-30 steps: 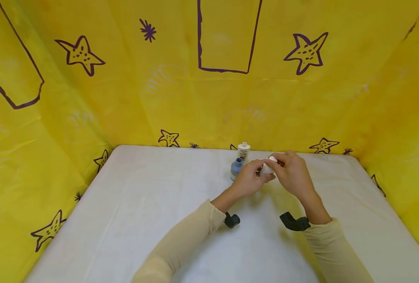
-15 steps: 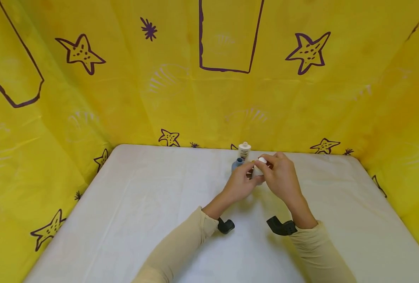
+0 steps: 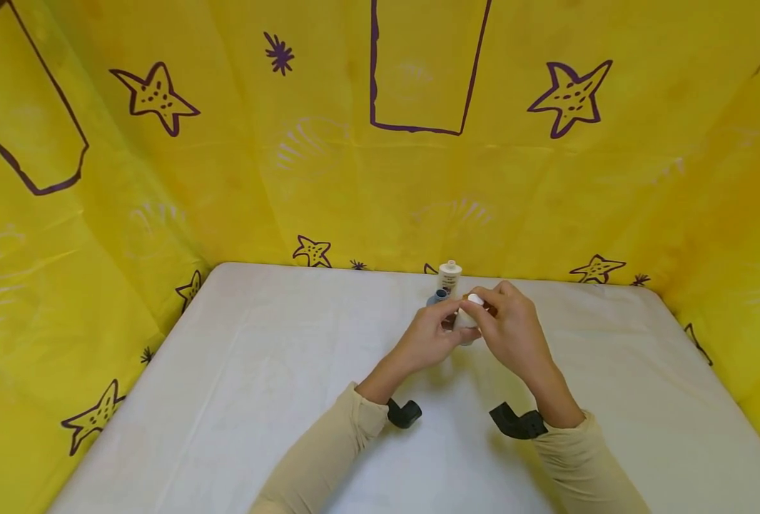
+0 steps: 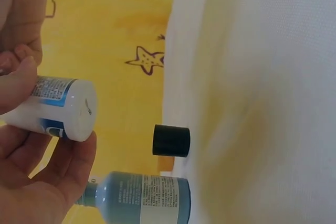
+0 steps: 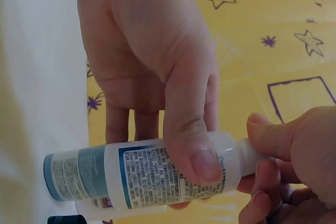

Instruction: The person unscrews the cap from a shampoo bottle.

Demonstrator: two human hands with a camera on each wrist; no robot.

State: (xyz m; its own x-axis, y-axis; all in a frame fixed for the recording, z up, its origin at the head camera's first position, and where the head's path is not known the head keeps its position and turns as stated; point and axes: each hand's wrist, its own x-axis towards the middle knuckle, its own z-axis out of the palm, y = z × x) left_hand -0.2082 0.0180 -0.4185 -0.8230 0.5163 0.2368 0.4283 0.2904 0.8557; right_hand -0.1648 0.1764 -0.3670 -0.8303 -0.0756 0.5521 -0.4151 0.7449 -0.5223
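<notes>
A small white bottle (image 3: pixel 464 321) with a blue-edged printed label is held above the table. My left hand (image 3: pixel 427 337) grips its body, with the thumb lying across the label in the right wrist view. At the bottle's narrow top, the fingertips of my right hand (image 3: pixel 514 330) pinch the white cap (image 5: pixel 255 162), largely covered by those fingers. The bottle's round white base (image 4: pixel 84 109) faces the left wrist camera. Just behind the left hand stands a blue bottle (image 4: pixel 160 198) with an uncapped neck.
Behind the blue bottle, a white bottle (image 3: pixel 449 278) with a printed label stands near the table's back edge. A black cylindrical cap (image 4: pixel 171 140) sits on the white tabletop (image 3: pixel 277 371). Yellow cloth (image 3: pixel 328 193) with starfish drawings encloses the back and sides.
Both hands and the held bottle have shifted left and slightly nearer, so they overlap more of the blue bottle. The right fingers remain at the cap.
</notes>
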